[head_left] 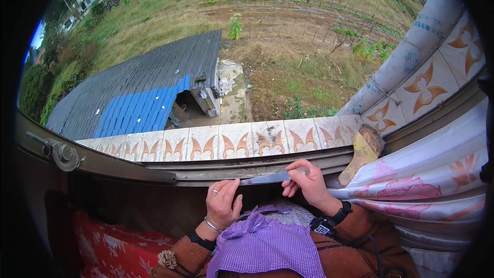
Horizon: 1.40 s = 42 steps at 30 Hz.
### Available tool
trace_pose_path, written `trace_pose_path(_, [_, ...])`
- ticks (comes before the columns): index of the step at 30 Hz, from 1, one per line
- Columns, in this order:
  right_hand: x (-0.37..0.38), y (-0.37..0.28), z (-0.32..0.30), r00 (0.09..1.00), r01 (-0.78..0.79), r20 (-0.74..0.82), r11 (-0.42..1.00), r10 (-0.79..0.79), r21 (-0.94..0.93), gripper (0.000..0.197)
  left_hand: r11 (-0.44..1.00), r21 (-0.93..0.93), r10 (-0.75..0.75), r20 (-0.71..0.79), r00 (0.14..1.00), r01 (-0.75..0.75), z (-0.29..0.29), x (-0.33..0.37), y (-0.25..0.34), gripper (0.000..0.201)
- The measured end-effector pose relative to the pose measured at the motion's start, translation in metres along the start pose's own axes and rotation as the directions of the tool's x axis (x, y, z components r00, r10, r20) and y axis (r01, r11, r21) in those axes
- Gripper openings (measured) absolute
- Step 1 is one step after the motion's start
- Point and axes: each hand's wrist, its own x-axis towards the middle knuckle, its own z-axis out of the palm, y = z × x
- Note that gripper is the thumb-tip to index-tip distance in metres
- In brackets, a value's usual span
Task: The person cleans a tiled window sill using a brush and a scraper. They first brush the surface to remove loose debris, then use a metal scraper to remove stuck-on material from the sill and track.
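Observation:
A slim silver knife [267,178] with a flat blade lies along the front edge of the window track. My right hand [309,183] is closed on its right end, thumb and index finger pinching it. Beside the blade's left tip is my left hand [222,205], its fingers laid on the track's edge and its thumb apart from them. Whether those fingertips touch the blade I cannot tell. Under both hands runs the dark metal window track [309,162]. A brush [363,157] with a worn yellowish handle and brown bristles leans at the track's right end.
Beyond the track is a patterned tile ledge [206,143]. A white floral curtain [411,180] hangs at the right, and a sash with a round latch [66,155] stands left. Purple checked cloth [267,244] covers my lap. Outside are a shed roof [154,82] and fields.

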Motion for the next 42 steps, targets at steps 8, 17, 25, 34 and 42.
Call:
trace_pose_path(8, [0.004,-0.027,0.003,0.998,-0.012,-0.067,0.990,0.022,0.143,0.016,0.995,0.046,0.086,-0.019,0.996,-0.085,-0.015,0.037,0.011,0.053])
trace_pose_path(17, [-0.026,-0.042,-0.051,0.974,0.108,-0.203,0.993,-0.097,0.041,0.018,0.987,0.163,-0.009,-0.029,1.000,0.013,-0.044,0.033,-0.001,0.047])
trace_pose_path(25, [-0.051,-0.015,-0.062,0.954,0.084,-0.288,0.996,-0.080,0.004,0.016,0.928,0.334,-0.151,-0.071,0.986,0.166,-0.033,-0.022,-0.009,0.043])
trace_pose_path(34, [-0.044,-0.021,-0.039,0.974,0.045,-0.215,0.991,-0.071,-0.123,0.018,0.983,0.152,-0.097,-0.041,0.994,0.103,-0.007,-0.005,0.004,0.047])
trace_pose_path(42, [-0.023,0.002,-0.015,0.998,0.028,-0.063,0.999,-0.030,-0.040,0.019,0.992,0.073,-0.101,-0.091,0.991,0.108,-0.007,-0.006,0.004,0.050])
